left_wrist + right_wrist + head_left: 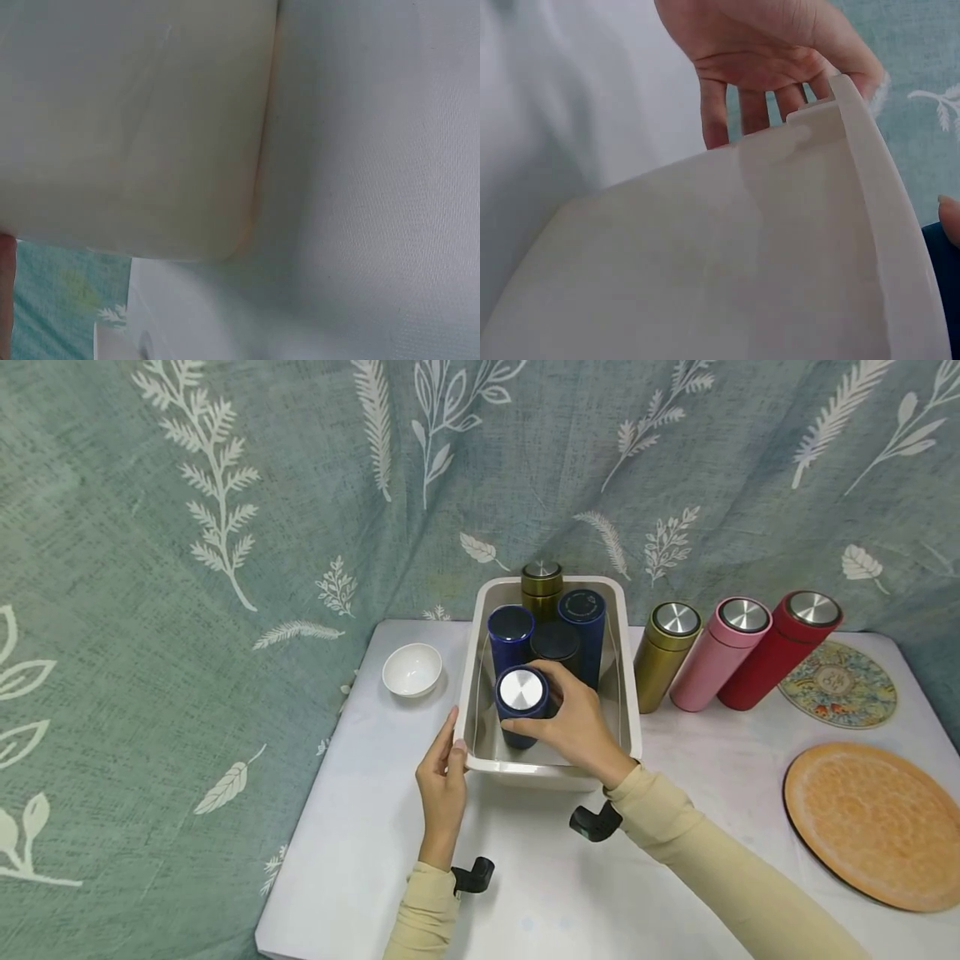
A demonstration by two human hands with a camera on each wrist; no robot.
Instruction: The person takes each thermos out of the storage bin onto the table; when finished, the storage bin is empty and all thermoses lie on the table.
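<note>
My right hand (573,718) grips a dark blue thermos bottle (522,689) with a silver lid, thumb and fingers around its upper part, in the front of a cream plastic bin (517,768). Behind it in the bin stand a bright blue bottle (512,625), a black-topped one (557,642), a navy one (583,608) and a gold one (542,581). My left hand (441,793) holds the bin's front left corner. In the right wrist view, the left hand's thumb lies at the rim and its fingers reach along the outer wall (697,247).
A white bowl (412,670) stands left of the bin. To the right, gold (660,652), pink (720,652) and red (776,652) bottles stand in a row. Beyond them lie a patterned round mat (840,685) and an orange-brown round board (877,827). A green leaf-print curtain (300,485) hangs behind.
</note>
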